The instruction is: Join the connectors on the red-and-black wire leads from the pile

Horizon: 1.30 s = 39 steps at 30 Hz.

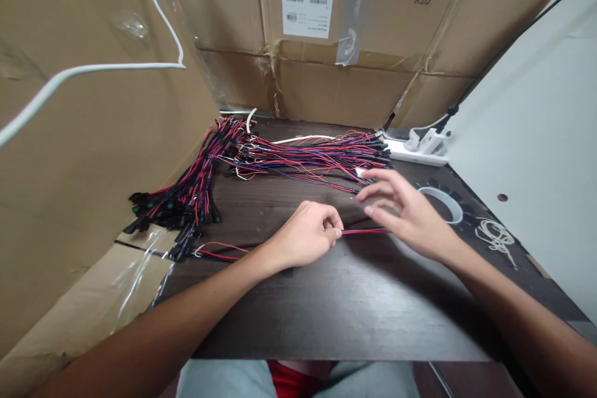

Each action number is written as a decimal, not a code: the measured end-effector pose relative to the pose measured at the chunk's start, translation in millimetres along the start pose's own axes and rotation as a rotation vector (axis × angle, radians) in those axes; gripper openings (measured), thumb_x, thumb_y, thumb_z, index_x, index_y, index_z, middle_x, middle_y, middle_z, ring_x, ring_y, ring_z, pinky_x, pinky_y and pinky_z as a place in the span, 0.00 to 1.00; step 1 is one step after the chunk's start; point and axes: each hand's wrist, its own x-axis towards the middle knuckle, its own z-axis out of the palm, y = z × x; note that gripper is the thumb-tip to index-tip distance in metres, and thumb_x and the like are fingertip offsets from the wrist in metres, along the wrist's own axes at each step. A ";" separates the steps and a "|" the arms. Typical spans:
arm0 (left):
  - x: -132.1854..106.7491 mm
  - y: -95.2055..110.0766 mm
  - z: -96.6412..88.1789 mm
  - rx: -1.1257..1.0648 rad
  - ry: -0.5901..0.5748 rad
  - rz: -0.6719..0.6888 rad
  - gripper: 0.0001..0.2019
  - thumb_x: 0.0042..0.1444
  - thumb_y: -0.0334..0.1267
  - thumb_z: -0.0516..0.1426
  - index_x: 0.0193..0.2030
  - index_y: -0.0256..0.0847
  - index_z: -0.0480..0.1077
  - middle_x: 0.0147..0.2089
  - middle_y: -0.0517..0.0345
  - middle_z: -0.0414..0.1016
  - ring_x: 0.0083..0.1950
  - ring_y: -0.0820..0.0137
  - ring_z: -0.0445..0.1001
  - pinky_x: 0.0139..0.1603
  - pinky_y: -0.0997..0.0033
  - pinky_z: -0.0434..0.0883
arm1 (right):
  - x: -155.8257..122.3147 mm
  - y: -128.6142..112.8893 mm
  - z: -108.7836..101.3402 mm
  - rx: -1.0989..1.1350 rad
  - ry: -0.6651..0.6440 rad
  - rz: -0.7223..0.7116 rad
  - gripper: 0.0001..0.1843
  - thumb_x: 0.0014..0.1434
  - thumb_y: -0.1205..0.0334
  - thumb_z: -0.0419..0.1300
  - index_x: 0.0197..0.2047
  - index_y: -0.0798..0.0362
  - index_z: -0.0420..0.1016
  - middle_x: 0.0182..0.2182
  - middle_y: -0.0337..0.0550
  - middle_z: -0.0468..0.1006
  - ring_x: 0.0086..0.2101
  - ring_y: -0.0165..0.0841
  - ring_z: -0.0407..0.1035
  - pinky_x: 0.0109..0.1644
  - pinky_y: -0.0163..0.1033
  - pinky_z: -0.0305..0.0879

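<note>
My left hand is closed in a pinch on a thin wire harness of red, blue and black wires. The harness lies low over the dark tabletop, its left part running out past my forearm. Above its right part is my right hand, fingers apart and curved, with nothing visible in them; the harness's right end is hidden behind this hand. Just beyond the right fingertips lies a long bundle of similar wire harnesses. Another pile of harnesses with black connectors spreads out at the left.
Cardboard boxes wall off the back and left. At the back right a white power strip holds plugs. A white ring, perhaps a tape roll, and a coil of cream string lie at the right. A white cable hangs upper left.
</note>
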 end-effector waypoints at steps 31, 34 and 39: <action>2.8 -1.5 -7.0 -0.147 0.069 0.005 0.05 0.46 0.28 0.56 0.24 0.34 0.73 0.20 0.63 0.68 0.23 0.80 0.63 0.27 0.81 0.59 | 2.2 -6.3 -16.0 0.091 -0.315 0.180 0.30 0.53 0.69 0.55 0.58 0.52 0.52 0.30 0.40 0.72 0.31 0.31 0.68 0.34 0.36 0.64; 3.1 -1.4 -6.2 -0.142 0.080 0.016 0.05 0.46 0.28 0.56 0.24 0.34 0.73 0.21 0.63 0.68 0.23 0.81 0.62 0.27 0.81 0.59 | 2.5 -5.3 -12.2 0.116 -0.271 0.183 0.30 0.50 0.70 0.55 0.57 0.52 0.54 0.28 0.38 0.72 0.30 0.30 0.68 0.34 0.35 0.64; 2.8 -0.5 -5.6 -0.135 0.078 0.013 0.05 0.46 0.27 0.55 0.24 0.34 0.73 0.21 0.63 0.68 0.23 0.81 0.62 0.28 0.82 0.59 | 2.7 -5.1 -4.2 0.164 -0.207 0.225 0.28 0.49 0.69 0.56 0.55 0.53 0.56 0.28 0.36 0.72 0.25 0.27 0.63 0.29 0.33 0.59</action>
